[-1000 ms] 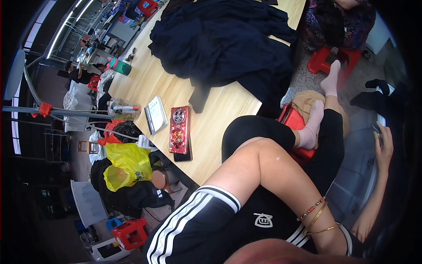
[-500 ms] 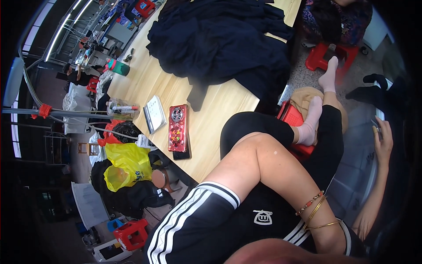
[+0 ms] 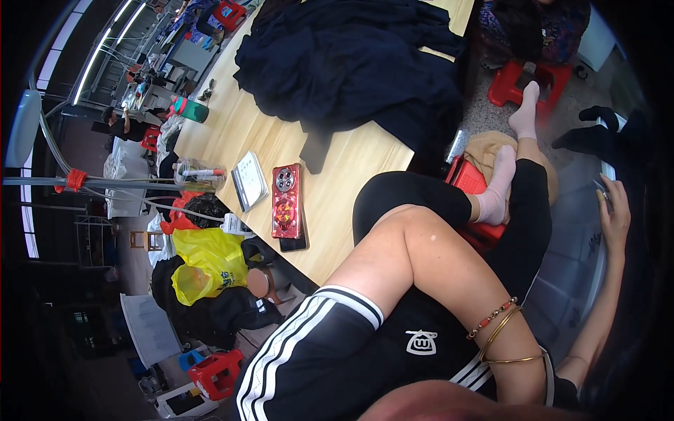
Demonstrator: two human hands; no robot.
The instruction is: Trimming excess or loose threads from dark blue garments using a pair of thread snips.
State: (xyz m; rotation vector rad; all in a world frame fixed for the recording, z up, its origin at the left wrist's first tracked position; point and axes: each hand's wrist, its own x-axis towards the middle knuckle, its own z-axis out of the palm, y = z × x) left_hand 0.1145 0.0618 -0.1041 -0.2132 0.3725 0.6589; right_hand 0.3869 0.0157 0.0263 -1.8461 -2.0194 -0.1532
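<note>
Folded across my body, my left arm wears a beaded bracelet (image 3: 493,317) and gold bangles (image 3: 503,337) at the wrist. My left hand (image 3: 523,388) is tucked against my right sleeve, with its fingers hidden. My right hand (image 3: 615,214) is raised at the far right, its fingers closed on a small silver tool that looks like thread snips (image 3: 600,186). Beneath that hand is a translucent plastic bin (image 3: 562,274). A piece of black cloth (image 3: 593,138) hangs over the bin's far rim.
A wooden table (image 3: 337,203) carries a pile of dark garments (image 3: 351,63), a red-cased phone (image 3: 286,200) lying over another phone, a white notepad (image 3: 249,181) and a green bottle (image 3: 190,109). My crossed legs rest by a red stool (image 3: 467,179). A yellow bag (image 3: 210,263) lies left of the table.
The view has shifted slightly. My left arm stays folded, and my right hand still holds the small silver tool at nearly the same spot.
</note>
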